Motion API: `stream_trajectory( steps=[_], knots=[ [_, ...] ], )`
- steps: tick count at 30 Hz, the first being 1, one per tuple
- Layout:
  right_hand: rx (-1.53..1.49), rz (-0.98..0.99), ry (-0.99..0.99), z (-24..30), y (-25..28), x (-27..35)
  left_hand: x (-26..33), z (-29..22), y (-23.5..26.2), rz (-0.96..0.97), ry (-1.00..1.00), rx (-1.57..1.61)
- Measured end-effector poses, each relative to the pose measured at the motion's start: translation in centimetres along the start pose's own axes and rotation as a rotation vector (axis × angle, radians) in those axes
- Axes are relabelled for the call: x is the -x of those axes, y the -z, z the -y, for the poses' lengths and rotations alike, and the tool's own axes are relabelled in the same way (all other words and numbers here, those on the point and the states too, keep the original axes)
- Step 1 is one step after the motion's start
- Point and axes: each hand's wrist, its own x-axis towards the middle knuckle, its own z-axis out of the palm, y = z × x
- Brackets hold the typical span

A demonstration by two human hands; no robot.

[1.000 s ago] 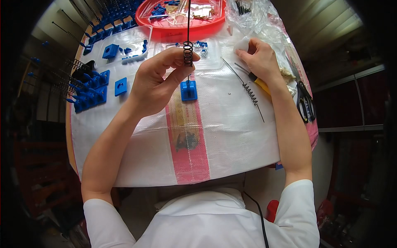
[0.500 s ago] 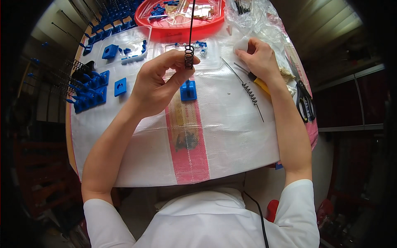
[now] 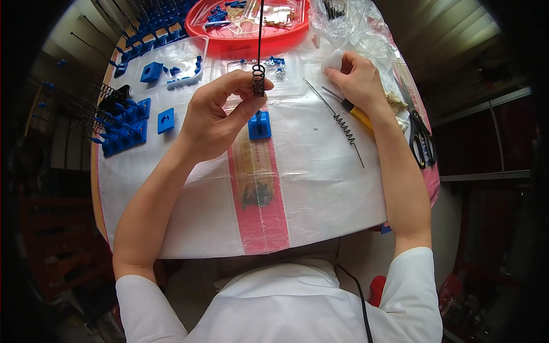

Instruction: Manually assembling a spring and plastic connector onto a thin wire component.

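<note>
The left hand (image 3: 220,114) grips a black coiled wire (image 3: 258,80) at its coiled section, with the thumb and fingers pressed together on the coil. The straight shaft of the wire extends upward beyond the top of the view. Directly below the grip, a blue base (image 3: 259,127) stands on the counter (image 3: 326,197), over the pink-edged stripe (image 3: 266,234) of the white sheet covering. The thumb partly hides the lower end of the wire; whether it is seated in the base cannot be determined. The right hand (image 3: 359,80) is set well apart, at the far right, its thumb and fingers closed on a white object (image 3: 333,62). Near the right forearm, a yellow-handled tool (image 3: 359,114) lies with its shaft pointing away from the person. To the left of this tool lies a second coiled wire (image 3: 345,128), placed diagonally. Black-handled scissors (image 3: 422,143) rest on the outer side of the same forearm. To the left of the left hand, a blue plate (image 3: 166,121) with a round hole lies flat. Beyond it is a clear tray (image 3: 182,51) containing blue parts. A clear container (image 3: 294,71) of small parts sits behind the left hand, and a red basin (image 3: 247,47) stands behind that container.
</note>
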Motion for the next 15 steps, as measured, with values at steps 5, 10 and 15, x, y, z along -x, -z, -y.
stream_trajectory(
  steps=[5,10,15],
  knots=[
    [-0.002,0.003,-0.011,0.16,0.06,0.02,0.06,0.14,0.09,0.008,0.002,0.002],
    [0.030,-0.003,-0.008,0.34,0.17,0.08,0.08,0.23,0.03,0.009,-0.016,0.002],
    [0.048,-0.011,-0.001,0.41,0.13,0.07,0.20,0.50,0.85,0.102,-0.014,-0.047]
  ],
)
